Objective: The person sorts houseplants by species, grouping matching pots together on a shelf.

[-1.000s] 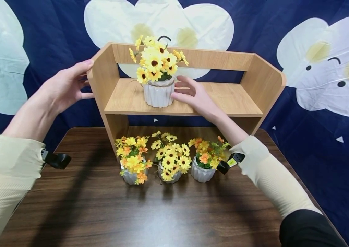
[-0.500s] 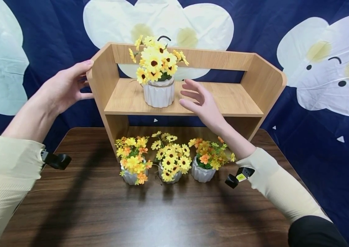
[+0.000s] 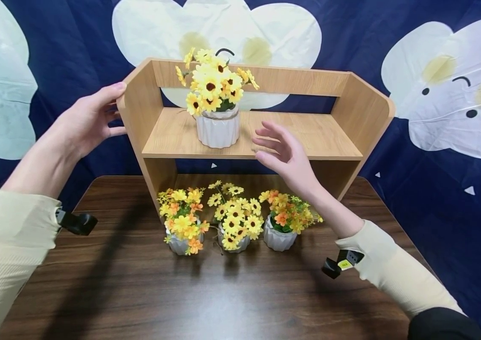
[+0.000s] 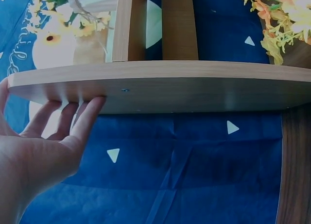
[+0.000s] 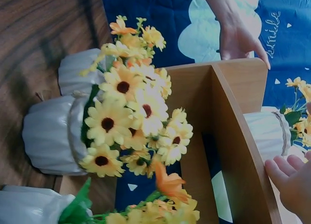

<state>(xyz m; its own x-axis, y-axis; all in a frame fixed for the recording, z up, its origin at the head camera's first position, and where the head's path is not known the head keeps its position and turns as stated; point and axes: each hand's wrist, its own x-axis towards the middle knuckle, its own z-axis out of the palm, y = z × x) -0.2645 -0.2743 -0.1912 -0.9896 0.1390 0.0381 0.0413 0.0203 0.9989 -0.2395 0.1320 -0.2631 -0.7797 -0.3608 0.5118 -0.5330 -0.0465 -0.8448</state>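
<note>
Dark blue fabric (image 3: 66, 28) printed with white cloud shapes (image 3: 223, 21) hangs behind a dark wood-grain desk (image 3: 181, 293). The right hand (image 3: 288, 158) is loosely spread and holds nothing, just beside a white fluted pot of yellow, dark-centred flowers (image 3: 218, 128) yet apart from it. That pot stands upright towards the left of the upper board of a light-wood, 2-level shelf (image 3: 304, 137), near its front edge, probably for easy reach. The left hand (image 3: 89, 120), digits apart, rests its fingers against the shelf's outer left side, thumb at the front edge, likely steadying it. Below, 3 more white pots stand in a row: orange-and-yellow blossoms on the left (image 3: 182, 224), yellow daisies in the middle (image 3: 234, 222), orange-and-yellow blossoms on the right (image 3: 280, 219), spaced perhaps so each bunch shows.
</note>
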